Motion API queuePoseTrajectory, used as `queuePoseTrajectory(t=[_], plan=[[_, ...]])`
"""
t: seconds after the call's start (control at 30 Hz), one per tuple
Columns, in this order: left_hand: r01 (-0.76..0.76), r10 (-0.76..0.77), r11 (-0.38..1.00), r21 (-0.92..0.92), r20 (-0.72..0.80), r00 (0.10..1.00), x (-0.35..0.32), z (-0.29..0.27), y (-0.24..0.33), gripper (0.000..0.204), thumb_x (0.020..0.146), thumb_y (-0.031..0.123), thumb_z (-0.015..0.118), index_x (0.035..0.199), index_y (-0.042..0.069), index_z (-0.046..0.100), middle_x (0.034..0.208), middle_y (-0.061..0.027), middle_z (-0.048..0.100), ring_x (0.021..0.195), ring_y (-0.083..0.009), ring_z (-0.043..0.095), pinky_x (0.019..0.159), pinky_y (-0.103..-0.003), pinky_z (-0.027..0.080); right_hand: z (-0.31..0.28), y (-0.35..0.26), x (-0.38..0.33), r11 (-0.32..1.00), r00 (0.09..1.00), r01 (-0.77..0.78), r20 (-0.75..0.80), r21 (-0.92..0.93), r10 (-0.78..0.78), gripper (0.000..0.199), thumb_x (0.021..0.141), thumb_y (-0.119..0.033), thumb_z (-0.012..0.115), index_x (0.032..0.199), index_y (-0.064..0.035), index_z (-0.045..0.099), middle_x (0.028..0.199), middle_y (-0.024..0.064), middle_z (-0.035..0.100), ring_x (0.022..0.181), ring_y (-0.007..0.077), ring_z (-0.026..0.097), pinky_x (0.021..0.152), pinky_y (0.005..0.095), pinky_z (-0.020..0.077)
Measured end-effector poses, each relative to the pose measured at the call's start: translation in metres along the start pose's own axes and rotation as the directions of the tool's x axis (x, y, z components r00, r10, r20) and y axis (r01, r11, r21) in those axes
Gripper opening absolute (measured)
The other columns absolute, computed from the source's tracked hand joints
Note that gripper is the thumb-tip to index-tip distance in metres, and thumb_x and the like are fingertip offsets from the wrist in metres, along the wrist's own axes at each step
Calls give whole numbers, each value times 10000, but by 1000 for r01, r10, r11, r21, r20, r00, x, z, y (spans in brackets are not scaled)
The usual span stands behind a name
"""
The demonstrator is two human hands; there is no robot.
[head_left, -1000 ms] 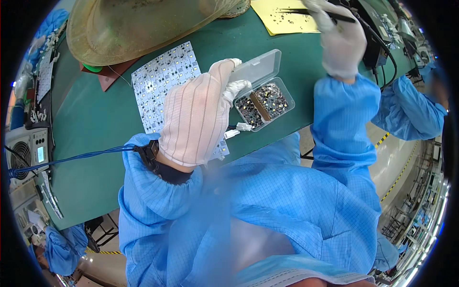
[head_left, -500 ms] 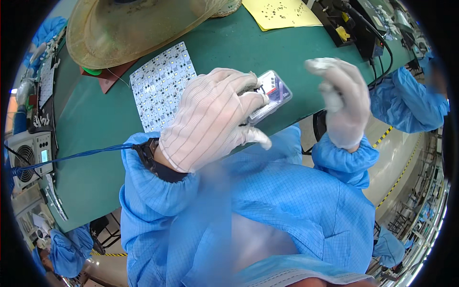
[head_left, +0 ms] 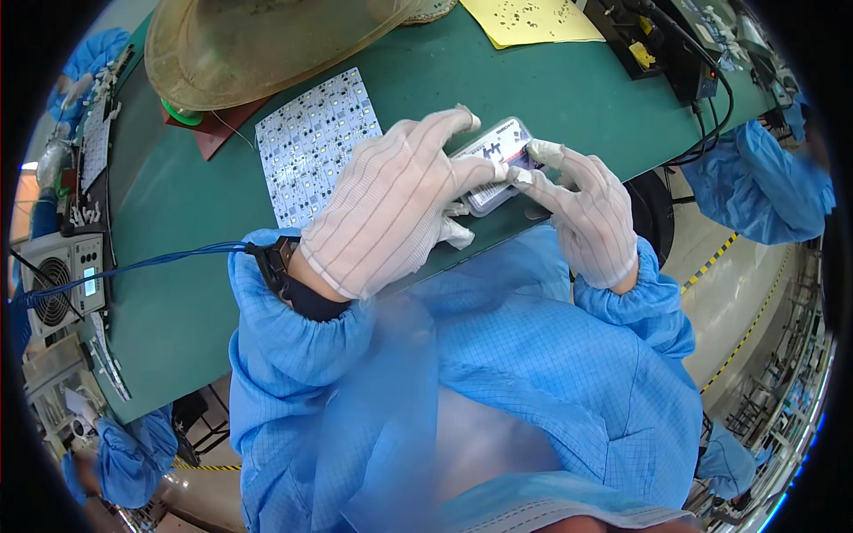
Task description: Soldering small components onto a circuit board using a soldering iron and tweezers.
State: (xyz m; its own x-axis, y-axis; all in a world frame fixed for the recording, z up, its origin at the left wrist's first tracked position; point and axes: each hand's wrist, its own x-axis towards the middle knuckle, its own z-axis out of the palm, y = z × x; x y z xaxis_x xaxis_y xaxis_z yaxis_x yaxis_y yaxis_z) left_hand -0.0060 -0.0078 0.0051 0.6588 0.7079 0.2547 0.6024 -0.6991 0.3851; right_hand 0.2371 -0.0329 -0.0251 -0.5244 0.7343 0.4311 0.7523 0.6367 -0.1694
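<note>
In the middle of the green bench lies a small clear plastic box with a printed label and a tilted, rounded outline. My left hand, in a white striped glove, reaches over its left side. The fingers are spread, and one fingertip touches the box's label. My right hand pinches the box's right edge with thumb and forefinger, their tips in white covers, close to the left fingertip. What lies inside the box cannot be made out. A white circuit board sheet with rows of small parts lies beside my left hand.
A large dusty lamp shade or lens overhangs the bench at the back left. A yellow sheet with tiny dark pieces lies at the back. Black equipment with cables stands back right; a fan unit stands left. Blue wire runs to my left wrist.
My right hand has come in from the right, down to the box, and its fingers now touch it. My left fingers have spread more. The view has shifted slightly.
</note>
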Motion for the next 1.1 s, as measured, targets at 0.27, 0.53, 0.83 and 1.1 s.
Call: queuePoseTrajectory(t=[0.27,0.53,0.83,1.1], plan=[[78,-71,996,-40,149,986,-1,-9,-4,696,622,197,825,1261,94,571,853,-107,649,775,-300,640,669,-382,491,4,4,-5,1000,995,6,-98,9,-5,445,699,29,633,1075,-183,738,1139,56,624,779,200,571,648,311,495],[105,-102,995,3,255,962,-1,-12,-6,723,658,251,811,1312,110,537,713,-116,639,700,-316,634,640,-402,475,4,-1,-7,998,994,32,-100,-48,-36,393,710,8,651,1059,-155,731,1149,76,618,768,198,585,622,300,486],[26,-29,993,112,26,999,-5,-7,-1,504,739,377,737,1155,117,622,648,-114,627,625,-323,630,584,-410,481,-10,-14,-2,981,998,56,42,-185,-49,363,727,-36,687,1073,-145,710,1205,62,598,834,216,610,656,308,504],[88,-91,996,-23,-280,956,-39,-52,6,404,682,148,796,1063,72,681,838,-71,665,788,-265,622,733,-365,485,-27,-5,54,995,954,76,285,70,-93,769,614,-52,795,1319,-210,530,1292,104,587,1100,320,600,881,399,531]])
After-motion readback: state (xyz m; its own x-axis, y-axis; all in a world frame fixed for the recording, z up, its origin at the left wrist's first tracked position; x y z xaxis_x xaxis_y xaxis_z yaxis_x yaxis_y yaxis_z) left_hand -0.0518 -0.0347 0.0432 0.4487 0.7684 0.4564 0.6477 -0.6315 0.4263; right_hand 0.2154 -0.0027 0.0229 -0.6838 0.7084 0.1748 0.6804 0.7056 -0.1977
